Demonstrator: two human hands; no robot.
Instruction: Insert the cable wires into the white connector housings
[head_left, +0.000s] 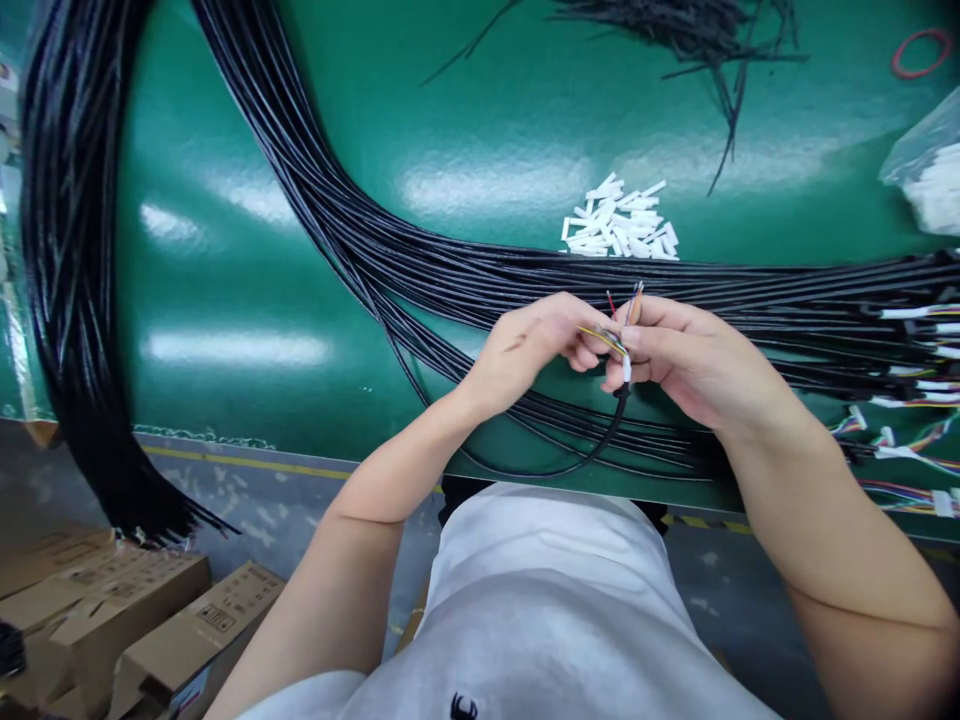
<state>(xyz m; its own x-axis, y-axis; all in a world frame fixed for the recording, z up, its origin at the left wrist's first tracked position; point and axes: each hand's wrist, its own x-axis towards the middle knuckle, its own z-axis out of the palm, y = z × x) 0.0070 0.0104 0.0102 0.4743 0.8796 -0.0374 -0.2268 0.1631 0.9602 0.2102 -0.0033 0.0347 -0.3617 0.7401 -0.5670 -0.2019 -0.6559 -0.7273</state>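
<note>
While the left hand (534,345) pinches a thin black cable's (602,448) coloured wires (604,337), the right hand (697,362) clamps them near small white plastic connectors (621,224).

Black cable (611,428) looping below, coloured wire ends (636,303) splayed upward.

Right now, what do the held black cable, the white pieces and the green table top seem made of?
The black cable: flexible rubber or plastic sheath, slightly glossy; it bends in a loop.
The white pieces: probably moulded plastic, matte, all one shape.
The green table top: smooth glossy mat, perhaps rubber or vinyl; lamps reflect on it.
</note>
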